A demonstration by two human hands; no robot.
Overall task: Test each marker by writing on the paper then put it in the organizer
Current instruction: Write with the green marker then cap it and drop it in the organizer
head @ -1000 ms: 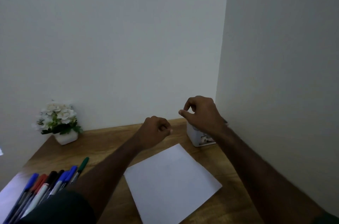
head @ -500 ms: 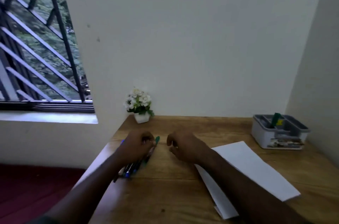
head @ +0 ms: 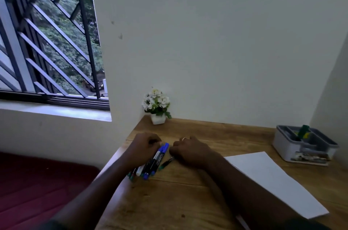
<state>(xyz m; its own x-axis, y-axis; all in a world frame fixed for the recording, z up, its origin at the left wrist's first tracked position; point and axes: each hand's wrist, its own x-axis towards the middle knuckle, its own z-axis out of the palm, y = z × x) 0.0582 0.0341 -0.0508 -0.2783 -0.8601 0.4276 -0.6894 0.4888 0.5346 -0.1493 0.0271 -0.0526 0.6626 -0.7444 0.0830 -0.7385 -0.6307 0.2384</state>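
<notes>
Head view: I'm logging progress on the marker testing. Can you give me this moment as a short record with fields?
left hand: rests on the bundle of markers at the desk's left edge
right hand: curled beside the bundle, holding nothing visible
paper: blank, right of the arms
organizer: far right, one green marker standing in it
desk: wooden

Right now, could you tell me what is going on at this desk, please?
A person is sorting through a bunch of markers at the left edge of the wooden desk. The left hand rests on the bunch, fingers curled over it; the right hand sits beside it, loosely curled. The white paper looks unmarked. The grey organizer already holds one green marker.
</notes>
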